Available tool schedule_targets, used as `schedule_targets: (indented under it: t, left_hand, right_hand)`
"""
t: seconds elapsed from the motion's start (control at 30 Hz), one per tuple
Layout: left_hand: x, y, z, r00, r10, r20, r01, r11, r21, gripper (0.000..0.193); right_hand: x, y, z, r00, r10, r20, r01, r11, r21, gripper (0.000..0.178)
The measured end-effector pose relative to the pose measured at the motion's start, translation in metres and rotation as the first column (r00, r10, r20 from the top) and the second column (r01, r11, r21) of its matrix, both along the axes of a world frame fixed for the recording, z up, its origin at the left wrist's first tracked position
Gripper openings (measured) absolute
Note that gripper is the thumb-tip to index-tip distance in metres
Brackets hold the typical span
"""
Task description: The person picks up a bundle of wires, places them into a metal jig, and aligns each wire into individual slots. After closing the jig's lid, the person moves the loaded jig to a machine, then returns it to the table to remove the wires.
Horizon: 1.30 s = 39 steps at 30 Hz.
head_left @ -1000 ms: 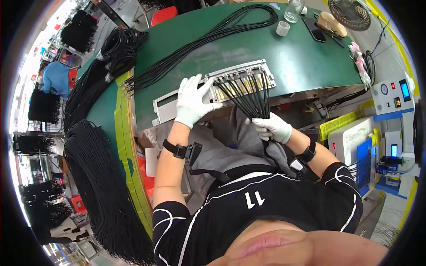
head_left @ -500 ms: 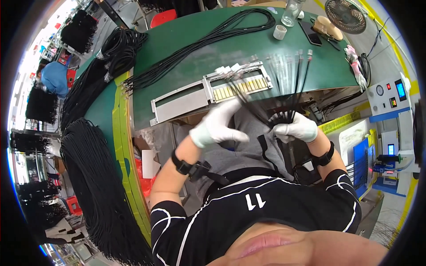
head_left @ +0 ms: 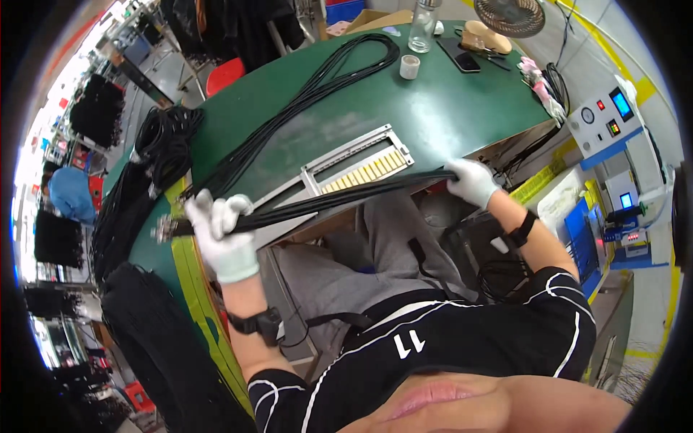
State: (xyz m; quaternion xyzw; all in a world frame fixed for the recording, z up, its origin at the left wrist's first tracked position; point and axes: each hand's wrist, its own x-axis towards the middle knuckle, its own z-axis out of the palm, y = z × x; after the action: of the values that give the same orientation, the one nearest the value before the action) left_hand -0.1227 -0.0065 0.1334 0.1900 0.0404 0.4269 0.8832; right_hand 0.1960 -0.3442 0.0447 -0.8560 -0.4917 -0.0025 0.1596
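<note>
A bundle of black cables (head_left: 346,193) is stretched across in front of me, between my two white-gloved hands. Toward the left end, my left hand (head_left: 225,238) is closed round it, and the metal connector ends (head_left: 164,229) stick out past that hand. At the other end my right hand (head_left: 473,183) grips the cables, its fingers wrapped and partly hiding them. Under the bundle, along the table's near edge, lies a silvery metal frame (head_left: 307,172) with a row of yellowish slots (head_left: 368,172) in its right half. The cables and my left hand cover part of its left half.
On the green table (head_left: 303,119) lies a long looped cable bundle (head_left: 303,94). A glass jar (head_left: 421,30), white cup (head_left: 409,67), phone (head_left: 459,55) and fan (head_left: 511,16) stand farther back. Thick cable piles (head_left: 155,346) line the left side; a machine (head_left: 613,119) is at right.
The cables, earlier upright and blurred in my right hand, now stretch sideways. My left hand has moved left and closed on them; my right hand has risen toward the table edge.
</note>
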Motion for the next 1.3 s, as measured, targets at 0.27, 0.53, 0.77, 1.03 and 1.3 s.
schedule_targets:
  t: [0.27,0.53,0.77,1.03,1.3]
  left_hand:
    - [-0.056,0.068,-0.017,0.937,0.325,-0.13,-0.336,0.939,-0.072,0.042]
    - [-0.049,0.145,-0.071,0.628,0.043,-0.777,-0.097,0.995,-0.023,0.042]
    - [-0.045,0.086,-0.084,0.341,0.676,-0.653,0.432,0.504,0.748,0.034]
    - [-0.043,0.051,-0.076,0.224,0.906,-0.358,0.636,0.143,0.758,0.027]
    - [-0.107,-0.007,-0.021,0.157,0.979,-0.13,0.589,0.013,0.808,0.024]
  right_hand:
    - [0.045,0.129,0.173,0.808,0.218,0.547,-0.243,0.97,-0.028,0.026]
    - [0.073,0.223,0.117,0.754,0.175,0.634,-0.305,0.947,0.101,0.076]
    - [0.034,0.128,0.042,0.954,0.288,0.08,-0.291,0.956,0.036,0.076]
    - [0.018,0.143,0.004,0.905,0.382,0.186,-0.407,0.905,0.124,0.081]
    - [0.048,0.194,-0.03,0.941,0.324,0.099,-0.339,0.895,0.289,0.069]
